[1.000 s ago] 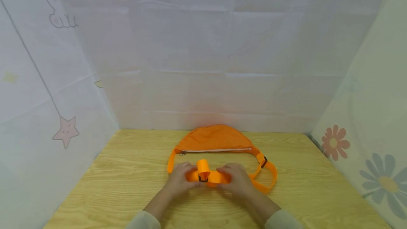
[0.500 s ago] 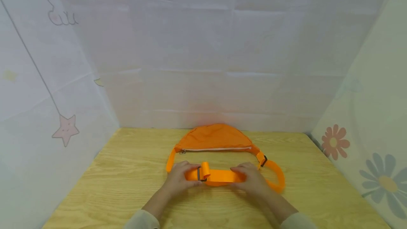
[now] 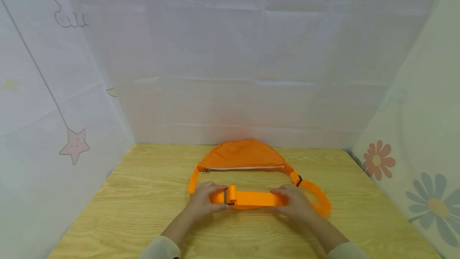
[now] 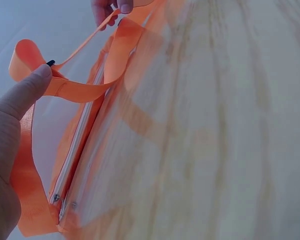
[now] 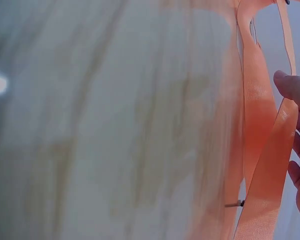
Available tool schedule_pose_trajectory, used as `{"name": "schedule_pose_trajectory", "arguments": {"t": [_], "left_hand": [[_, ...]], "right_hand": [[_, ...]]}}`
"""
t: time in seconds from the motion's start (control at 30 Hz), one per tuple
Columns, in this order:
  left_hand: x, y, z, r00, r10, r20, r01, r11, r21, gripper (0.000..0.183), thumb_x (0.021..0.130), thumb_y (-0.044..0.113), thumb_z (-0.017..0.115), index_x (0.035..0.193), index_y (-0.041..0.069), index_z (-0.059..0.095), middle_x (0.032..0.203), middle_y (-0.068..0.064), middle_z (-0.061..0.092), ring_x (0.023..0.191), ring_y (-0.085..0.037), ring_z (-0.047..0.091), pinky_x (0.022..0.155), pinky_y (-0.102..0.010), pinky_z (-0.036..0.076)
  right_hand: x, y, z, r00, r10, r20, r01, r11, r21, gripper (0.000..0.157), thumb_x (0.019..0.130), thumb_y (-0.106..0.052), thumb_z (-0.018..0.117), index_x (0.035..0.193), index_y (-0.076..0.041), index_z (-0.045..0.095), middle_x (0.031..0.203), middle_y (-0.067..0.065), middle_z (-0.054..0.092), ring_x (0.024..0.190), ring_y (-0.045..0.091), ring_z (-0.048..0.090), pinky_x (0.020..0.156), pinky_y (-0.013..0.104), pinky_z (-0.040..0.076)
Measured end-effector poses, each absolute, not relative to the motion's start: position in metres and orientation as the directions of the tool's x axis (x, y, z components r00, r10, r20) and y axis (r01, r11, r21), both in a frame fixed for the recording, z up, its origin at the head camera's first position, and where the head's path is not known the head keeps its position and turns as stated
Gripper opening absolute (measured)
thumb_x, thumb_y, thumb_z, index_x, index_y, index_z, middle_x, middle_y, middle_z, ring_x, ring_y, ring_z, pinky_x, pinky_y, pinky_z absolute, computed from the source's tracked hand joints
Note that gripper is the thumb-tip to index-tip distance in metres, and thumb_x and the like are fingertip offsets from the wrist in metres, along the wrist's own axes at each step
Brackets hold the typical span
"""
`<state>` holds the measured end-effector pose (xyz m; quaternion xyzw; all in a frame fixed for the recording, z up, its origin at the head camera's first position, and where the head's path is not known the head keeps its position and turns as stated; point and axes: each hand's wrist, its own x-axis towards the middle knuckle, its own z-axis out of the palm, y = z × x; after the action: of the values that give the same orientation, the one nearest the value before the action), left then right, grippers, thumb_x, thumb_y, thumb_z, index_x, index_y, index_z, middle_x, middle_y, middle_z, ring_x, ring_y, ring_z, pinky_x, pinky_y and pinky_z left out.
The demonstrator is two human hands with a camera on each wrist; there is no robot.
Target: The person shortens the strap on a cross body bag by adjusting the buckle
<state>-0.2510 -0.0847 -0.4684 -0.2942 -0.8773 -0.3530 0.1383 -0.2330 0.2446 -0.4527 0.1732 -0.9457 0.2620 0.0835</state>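
An orange waist bag (image 3: 244, 156) lies at the back of the table, its white zipper (image 3: 248, 168) facing me. In front of it, my left hand (image 3: 203, 203) pinches the orange strap (image 3: 255, 198) at the dark slider buckle (image 3: 226, 197), where a small loop of webbing stands up. My right hand (image 3: 292, 204) pinches the same strap farther right, and the stretch between the hands is straight. In the left wrist view the left thumb (image 4: 30, 87) presses by the buckle. The right wrist view shows strap webbing (image 5: 270, 175) running past the right thumb (image 5: 290, 87).
A second dark buckle (image 3: 298, 180) joins the strap near the bag's right end, and a loose bend of strap (image 3: 325, 205) lies beyond the right hand. The wood-grain table (image 3: 136, 211) is bordered by pale printed sheets (image 3: 230, 71) at the back and sides.
My right hand has slid right along the strap, lengthening the taut stretch. The loop at the buckle has shrunk, and the bend at the right has moved outward. My left hand stays nearly still.
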Motion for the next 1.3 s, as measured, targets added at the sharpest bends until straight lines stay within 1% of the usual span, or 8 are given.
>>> {"name": "schedule_pose_trajectory", "arguments": {"t": [0.17, 0.27, 0.5, 0.67, 0.87, 0.97, 1.17, 1.3], "left_hand": [[-0.251, -0.084, -0.468, -0.786, 0.419, 0.454, 0.617, 0.582, 0.530, 0.052, 0.070, 0.035, 0.086, 0.117, 0.019, 0.072, 0.083, 0.013, 0.059, 0.079, 0.000, 0.045, 0.086, -0.034, 0.037], [-0.252, -0.084, -0.467, -0.779, 0.425, 0.461, 0.625, 0.581, 0.522, 0.051, 0.070, 0.035, 0.087, 0.116, 0.018, 0.072, 0.081, 0.012, 0.059, 0.078, 0.000, 0.045, 0.084, -0.033, 0.036], [-0.252, -0.085, -0.468, -0.777, 0.427, 0.462, 0.627, 0.587, 0.512, 0.052, 0.069, 0.037, 0.087, 0.115, 0.018, 0.073, 0.080, 0.011, 0.058, 0.077, -0.001, 0.046, 0.082, -0.031, 0.036], [-0.251, -0.085, -0.468, -0.787, 0.418, 0.455, 0.615, 0.588, 0.524, 0.051, 0.069, 0.037, 0.087, 0.115, 0.019, 0.073, 0.081, 0.012, 0.059, 0.078, -0.001, 0.046, 0.082, -0.031, 0.036], [-0.250, -0.086, -0.467, -0.800, 0.409, 0.439, 0.599, 0.592, 0.539, 0.050, 0.070, 0.036, 0.087, 0.115, 0.018, 0.072, 0.085, 0.010, 0.062, 0.083, -0.006, 0.051, 0.084, -0.034, 0.039], [-0.251, -0.086, -0.467, -0.802, 0.411, 0.433, 0.596, 0.595, 0.539, 0.050, 0.071, 0.035, 0.086, 0.116, 0.019, 0.072, 0.084, 0.009, 0.061, 0.082, -0.006, 0.051, 0.084, -0.034, 0.039], [-0.252, -0.084, -0.467, -0.803, 0.416, 0.427, 0.596, 0.586, 0.549, 0.050, 0.071, 0.035, 0.086, 0.116, 0.019, 0.072, 0.082, 0.010, 0.058, 0.079, -0.004, 0.046, 0.083, -0.034, 0.038], [-0.252, -0.083, -0.467, -0.800, 0.414, 0.435, 0.600, 0.580, 0.551, 0.051, 0.071, 0.035, 0.086, 0.117, 0.019, 0.072, 0.080, 0.011, 0.056, 0.076, -0.002, 0.044, 0.083, -0.034, 0.036]], "right_hand": [[-0.233, 0.253, -0.453, -0.939, -0.261, 0.225, -0.339, 0.823, -0.457, 0.049, 0.072, -0.031, 0.086, 0.116, -0.014, 0.071, 0.120, 0.006, 0.066, 0.115, 0.033, 0.056, 0.100, 0.059, 0.040], [-0.233, 0.258, -0.453, -0.939, -0.265, 0.218, -0.337, 0.834, -0.437, 0.050, 0.072, -0.034, 0.085, 0.117, -0.014, 0.071, 0.121, 0.007, 0.067, 0.116, 0.034, 0.056, 0.100, 0.061, 0.039], [-0.232, 0.270, -0.452, -0.935, -0.275, 0.226, -0.344, 0.861, -0.376, 0.051, 0.071, -0.035, 0.086, 0.116, -0.016, 0.072, 0.114, 0.001, 0.068, 0.108, 0.028, 0.058, 0.098, 0.056, 0.042], [-0.233, 0.282, -0.455, -0.938, -0.273, 0.213, -0.333, 0.881, -0.337, 0.051, 0.071, -0.035, 0.085, 0.117, -0.016, 0.071, 0.115, 0.002, 0.069, 0.109, 0.029, 0.057, 0.098, 0.057, 0.040], [-0.234, 0.296, -0.460, -0.950, -0.247, 0.190, -0.302, 0.880, -0.367, 0.050, 0.073, -0.032, 0.084, 0.118, -0.014, 0.070, 0.118, 0.006, 0.068, 0.114, 0.034, 0.056, 0.101, 0.060, 0.036], [-0.234, 0.300, -0.460, -0.952, -0.239, 0.190, -0.296, 0.878, -0.376, 0.050, 0.074, -0.031, 0.084, 0.119, -0.014, 0.070, 0.118, 0.007, 0.068, 0.114, 0.033, 0.056, 0.100, 0.062, 0.036], [-0.233, 0.300, -0.458, -0.943, -0.254, 0.214, -0.318, 0.878, -0.358, 0.054, 0.073, -0.032, 0.084, 0.121, -0.013, 0.069, 0.118, 0.007, 0.068, 0.112, 0.033, 0.056, 0.099, 0.062, 0.036], [-0.232, 0.295, -0.453, -0.933, -0.277, 0.228, -0.342, 0.881, -0.328, 0.062, 0.072, -0.040, 0.084, 0.124, -0.013, 0.067, 0.122, 0.011, 0.067, 0.114, 0.037, 0.056, 0.098, 0.063, 0.037]]}}
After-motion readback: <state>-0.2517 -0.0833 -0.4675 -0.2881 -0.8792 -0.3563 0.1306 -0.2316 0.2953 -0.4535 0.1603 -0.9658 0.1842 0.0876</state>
